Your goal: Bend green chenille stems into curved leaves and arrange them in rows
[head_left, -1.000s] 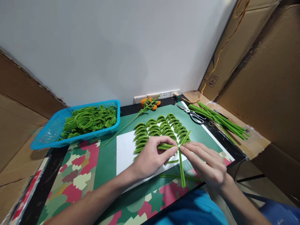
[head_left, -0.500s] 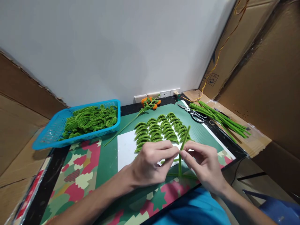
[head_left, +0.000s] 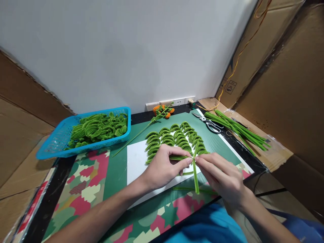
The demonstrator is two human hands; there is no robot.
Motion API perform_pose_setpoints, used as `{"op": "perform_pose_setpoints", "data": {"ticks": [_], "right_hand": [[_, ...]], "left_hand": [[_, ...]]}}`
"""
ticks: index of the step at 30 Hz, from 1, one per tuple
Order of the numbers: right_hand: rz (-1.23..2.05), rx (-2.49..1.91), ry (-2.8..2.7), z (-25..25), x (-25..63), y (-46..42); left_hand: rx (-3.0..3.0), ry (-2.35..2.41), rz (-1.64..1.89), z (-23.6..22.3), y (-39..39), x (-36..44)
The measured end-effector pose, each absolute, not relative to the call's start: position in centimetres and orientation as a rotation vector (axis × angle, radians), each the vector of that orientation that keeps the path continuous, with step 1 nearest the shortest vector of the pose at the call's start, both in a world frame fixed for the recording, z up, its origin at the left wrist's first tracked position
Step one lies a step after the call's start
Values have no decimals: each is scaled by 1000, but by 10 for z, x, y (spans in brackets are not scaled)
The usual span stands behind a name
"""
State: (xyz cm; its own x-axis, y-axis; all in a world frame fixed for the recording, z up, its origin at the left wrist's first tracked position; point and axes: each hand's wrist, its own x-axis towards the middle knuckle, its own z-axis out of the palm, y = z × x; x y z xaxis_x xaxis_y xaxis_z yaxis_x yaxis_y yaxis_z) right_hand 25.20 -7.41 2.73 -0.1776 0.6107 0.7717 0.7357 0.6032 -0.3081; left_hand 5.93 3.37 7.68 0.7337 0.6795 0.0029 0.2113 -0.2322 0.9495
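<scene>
Green pipe cleaners (head_left: 195,179) cross between my fingertips, over the near part of a white sheet (head_left: 136,162). My left hand (head_left: 167,165) is closed in a pinch on one that runs sideways under its fingers. Close beside it, my right hand (head_left: 222,172) pinches the crossing point, where an upright strand passes from front to back. Behind my hands, several rows of bent green pipe-cleaner pieces (head_left: 167,139) lie on the sheet. Loose green strands (head_left: 179,189) rest on the table near its front edge, partly hidden by my hands.
A blue basket (head_left: 40,153) of bent green pieces stands at the left. An orange pipe-cleaner flower (head_left: 162,110) with a long stem lies at the back. Scissors (head_left: 211,126) and a bundle of straight green pipe cleaners (head_left: 235,128) lie at the right, beside cardboard walls (head_left: 283,84).
My left hand turned over with its knuckles up, then turned back, still pinching. My right hand opened out slightly and closed in again at the crossing. The upright strand tilted and swung back.
</scene>
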Motion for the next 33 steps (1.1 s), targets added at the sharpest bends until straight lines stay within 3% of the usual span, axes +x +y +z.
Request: {"op": "perform_pose_setpoints", "data": {"ticks": [5,11,14,19,21,27,33], "right_hand": [[-328,-956,-2051,25,264,-70],[-257,-1035,-1997,28,250,-69],[147,-1133,-1757,34,241,-72],[1342,-1143,-1179,44,243,-71],[1501,-1110,-1118,45,247,-68],[1070,-1334,-1231,48,245,-68],[925,-1352,-1248,43,239,-71]], "left_hand": [[1814,676,514,74,33,59],[2084,548,652,77,30,55],[2272,413,777,74,26,51],[2705,44,958,63,22,46],[2710,58,915,62,23,47],[2075,623,551,70,32,58],[1632,724,346,65,40,59]]}}
